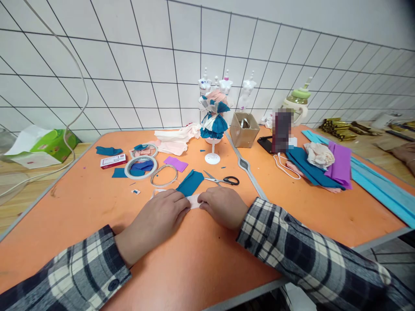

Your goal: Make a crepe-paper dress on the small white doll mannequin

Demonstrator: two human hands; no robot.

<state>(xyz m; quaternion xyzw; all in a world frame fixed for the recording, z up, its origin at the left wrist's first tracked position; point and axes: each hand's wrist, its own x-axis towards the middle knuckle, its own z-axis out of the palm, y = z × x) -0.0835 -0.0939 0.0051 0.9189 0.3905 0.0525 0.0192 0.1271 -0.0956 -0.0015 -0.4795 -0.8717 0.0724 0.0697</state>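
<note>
A small strip of pale pink paper [194,201] lies on the orange table [155,272] between my hands. My left hand [162,214] has its fingers closed on the strip's left end. At the right end, my right hand [223,206] pinches the same strip. Just beyond them is a folded teal piece [190,183], with open scissors [222,179] to its right. A mini dress form in a teal and white ruffled dress [214,123] stands farther back on a white base.
Tape rolls [141,167], a staple-like box [113,161] and a purple piece [175,163] lie left. Behind stand a cardboard box [244,130], a phone [282,129] and a bottle [296,103]. Folded teal and purple sheets [339,164] lie right; a person's hand [402,151] rests far right.
</note>
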